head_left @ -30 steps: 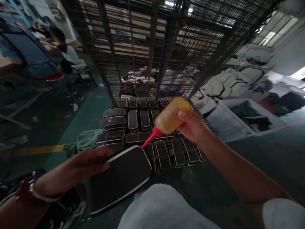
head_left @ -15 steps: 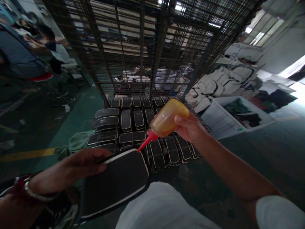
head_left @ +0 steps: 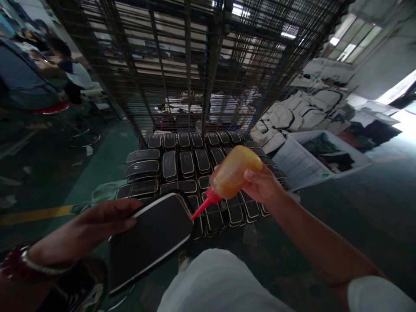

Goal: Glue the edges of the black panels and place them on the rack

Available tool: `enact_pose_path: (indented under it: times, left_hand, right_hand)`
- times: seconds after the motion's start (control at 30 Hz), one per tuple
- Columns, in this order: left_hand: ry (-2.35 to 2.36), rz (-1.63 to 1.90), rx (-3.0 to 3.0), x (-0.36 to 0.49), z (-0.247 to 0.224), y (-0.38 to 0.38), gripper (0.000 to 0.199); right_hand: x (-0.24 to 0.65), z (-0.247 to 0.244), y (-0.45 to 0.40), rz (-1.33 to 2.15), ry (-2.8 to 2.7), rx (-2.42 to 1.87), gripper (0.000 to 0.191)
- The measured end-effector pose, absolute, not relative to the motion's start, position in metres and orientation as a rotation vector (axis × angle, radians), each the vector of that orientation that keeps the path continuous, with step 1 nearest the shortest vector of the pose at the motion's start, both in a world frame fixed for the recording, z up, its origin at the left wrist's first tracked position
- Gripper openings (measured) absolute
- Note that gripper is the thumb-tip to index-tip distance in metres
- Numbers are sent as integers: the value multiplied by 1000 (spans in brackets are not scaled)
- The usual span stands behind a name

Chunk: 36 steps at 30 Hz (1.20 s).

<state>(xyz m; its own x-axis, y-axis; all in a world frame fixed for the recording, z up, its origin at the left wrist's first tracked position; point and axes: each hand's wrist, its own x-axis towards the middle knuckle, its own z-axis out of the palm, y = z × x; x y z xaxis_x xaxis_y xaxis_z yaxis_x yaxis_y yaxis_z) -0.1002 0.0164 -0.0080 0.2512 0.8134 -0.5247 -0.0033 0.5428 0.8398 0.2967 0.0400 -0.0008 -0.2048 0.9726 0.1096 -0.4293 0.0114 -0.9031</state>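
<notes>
The bottle (head_left: 235,171) hides part of the right hand (head_left: 264,185) and some stacked panels (head_left: 186,163). The top edge crops the wire rack (head_left: 214,43); the left edge, a seated person (head_left: 24,80).

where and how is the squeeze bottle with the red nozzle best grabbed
Probably by the wide, rounded body of the squeeze bottle, coming from the right, as the right hand holds it. The bottle tilts, base up to the right; its narrow red nozzle points down-left at the edge of the black panel, so that end seems better left free.
</notes>
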Motion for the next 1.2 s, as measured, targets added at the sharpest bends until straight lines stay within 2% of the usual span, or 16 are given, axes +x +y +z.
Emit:
enact_pose_path:
  times: [0.43, 1.2]
  left_hand:
    - [1149, 690, 749, -88, -14, 9, 36]
    - [1177, 852, 615, -63, -16, 2, 42]
  right_hand:
    - [281, -21, 37, 1257, -729, -746, 39]
    - [246, -42, -6, 1312, -804, -824, 35]
